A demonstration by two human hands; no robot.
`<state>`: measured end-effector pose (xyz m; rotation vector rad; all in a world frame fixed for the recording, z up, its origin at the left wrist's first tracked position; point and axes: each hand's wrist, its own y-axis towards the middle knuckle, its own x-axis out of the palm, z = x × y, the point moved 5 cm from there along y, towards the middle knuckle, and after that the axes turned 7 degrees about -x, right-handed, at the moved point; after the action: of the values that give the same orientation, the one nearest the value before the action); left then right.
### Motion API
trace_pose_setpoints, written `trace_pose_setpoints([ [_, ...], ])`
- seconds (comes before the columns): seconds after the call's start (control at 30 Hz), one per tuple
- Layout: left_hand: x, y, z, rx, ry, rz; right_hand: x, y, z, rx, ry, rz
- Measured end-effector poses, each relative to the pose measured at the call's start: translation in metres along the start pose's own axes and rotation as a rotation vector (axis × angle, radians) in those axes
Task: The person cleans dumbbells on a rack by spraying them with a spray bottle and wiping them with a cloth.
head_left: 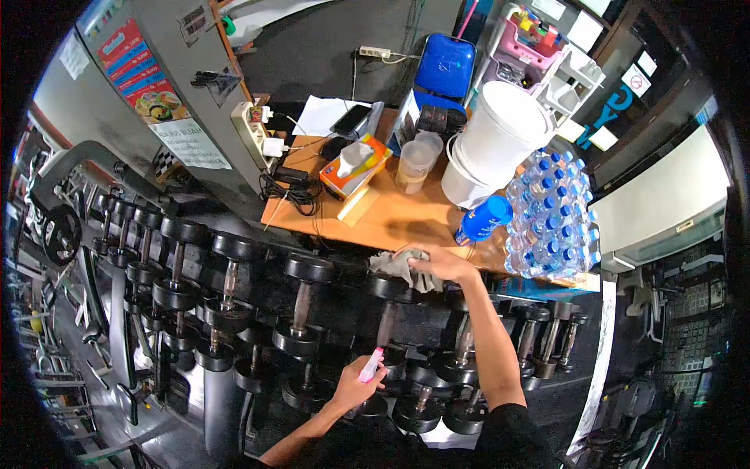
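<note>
My right hand (441,264) presses a crumpled grey cloth (406,270) against the upper head of a black dumbbell (388,301). The dumbbell sits on the rack with its handle slanting down toward me. Lower down, my left hand (361,381) is closed around a slim pink-and-white object (372,365), held just below that handle. Its lower part is hidden in my fingers, so its kind is unclear. Other black dumbbells (303,305) stand in rows on both sides of my hands.
Behind the rack, a wooden table (312,224) carries a blue-lidded container (486,219), white buckets (504,129), packed water bottles (551,215), a tissue box (355,168), plastic cups (418,160), a phone (351,119) and cables (293,191). Gym machines (101,227) stand at left.
</note>
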<state>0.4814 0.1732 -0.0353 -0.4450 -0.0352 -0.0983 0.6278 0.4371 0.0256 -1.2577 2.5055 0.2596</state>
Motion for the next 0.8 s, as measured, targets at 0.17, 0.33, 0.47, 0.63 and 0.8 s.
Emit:
trace_pose_setpoints([
  [0.17,-0.004,0.000,0.013,0.055,0.196,0.052,-0.006,0.016,0.046,0.065,-0.096,0.083],
  [0.33,-0.005,0.000,0.012,0.282,0.320,0.155,0.056,0.050,0.066,0.152,-0.073,-0.248],
  [0.47,-0.002,-0.001,0.011,0.099,0.129,0.102,0.054,0.036,-0.001,-0.046,-0.113,-0.173],
  [0.63,0.000,-0.001,-0.004,-0.049,-0.083,0.051,0.062,-0.032,-0.056,-0.072,-0.396,0.172],
  [0.8,-0.001,0.001,-0.006,0.027,-0.095,0.047,0.116,-0.122,-0.015,0.099,-0.239,0.787],
])
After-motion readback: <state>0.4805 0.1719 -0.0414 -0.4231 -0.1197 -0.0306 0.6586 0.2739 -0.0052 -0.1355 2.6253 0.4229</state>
